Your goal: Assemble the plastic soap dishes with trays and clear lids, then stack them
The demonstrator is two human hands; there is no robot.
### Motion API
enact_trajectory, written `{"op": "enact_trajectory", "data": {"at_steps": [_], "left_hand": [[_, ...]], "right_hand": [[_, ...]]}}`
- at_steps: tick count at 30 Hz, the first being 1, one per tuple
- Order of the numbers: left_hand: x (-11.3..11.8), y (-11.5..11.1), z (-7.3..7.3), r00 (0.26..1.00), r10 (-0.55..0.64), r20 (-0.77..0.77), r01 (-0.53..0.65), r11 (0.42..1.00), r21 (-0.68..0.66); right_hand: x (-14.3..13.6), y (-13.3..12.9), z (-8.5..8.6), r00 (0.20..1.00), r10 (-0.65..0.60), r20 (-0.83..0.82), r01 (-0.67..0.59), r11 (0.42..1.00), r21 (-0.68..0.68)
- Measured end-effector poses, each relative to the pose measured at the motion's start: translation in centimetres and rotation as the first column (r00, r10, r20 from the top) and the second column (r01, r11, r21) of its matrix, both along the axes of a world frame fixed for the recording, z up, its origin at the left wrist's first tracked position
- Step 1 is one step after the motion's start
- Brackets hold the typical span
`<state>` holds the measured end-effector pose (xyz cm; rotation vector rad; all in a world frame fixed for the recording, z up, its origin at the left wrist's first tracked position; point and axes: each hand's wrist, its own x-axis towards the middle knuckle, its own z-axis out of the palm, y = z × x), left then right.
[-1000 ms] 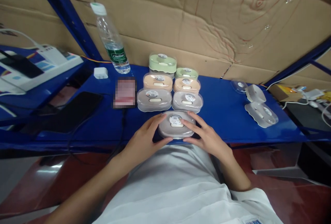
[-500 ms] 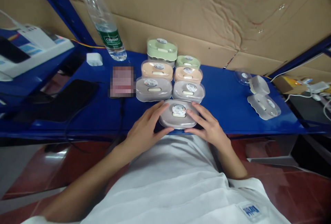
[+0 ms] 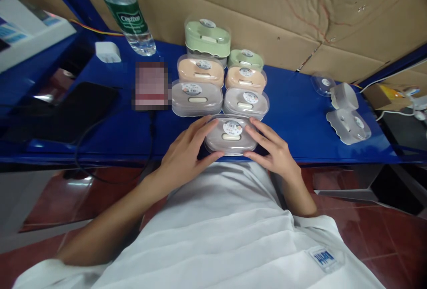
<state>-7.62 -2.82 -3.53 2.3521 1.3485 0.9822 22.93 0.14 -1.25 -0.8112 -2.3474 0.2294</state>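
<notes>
A grey oval box (image 3: 216, 140) with a clear lid and a round label lies at the table's front edge. My left hand (image 3: 190, 146) grips its left side, thumb at the front and fingers at the back. On its right side my right hand (image 3: 275, 149) holds it the same way, with fingertips on the lid. Behind it stand two grey boxes (image 3: 196, 100), two orange boxes (image 3: 200, 69) and two green boxes (image 3: 207, 40), in two columns. The left green one is raised on something clear.
A water bottle (image 3: 130, 20), a white charger (image 3: 107, 52), a blurred-out item (image 3: 151, 85) and a black device (image 3: 80, 111) with a cable are on the left. Grey box parts (image 3: 348, 126) and a clear lid (image 3: 323, 84) lie on the blue table (image 3: 296, 124) at right.
The view has tilted and come closer, so the boxes behind appear larger and higher. Both hands keep the same hold on the front grey box.
</notes>
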Motion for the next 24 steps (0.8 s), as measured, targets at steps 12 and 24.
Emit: {"op": "enact_trajectory", "data": {"at_steps": [12,24], "left_hand": [[-0.3,0.2,-0.5,1.000,-0.023,0.021,0.023,1.000,-0.006],[-0.5,0.1,-0.9,0.955,-0.123,0.270,0.108,0.992,0.068]], "right_hand": [[0.3,-0.3,-0.1,0.997,-0.020,0.079,0.019,1.000,0.015],[2.0,-0.4,2.6,0.999,-0.031,0.028,0.026,0.987,0.157]]}}
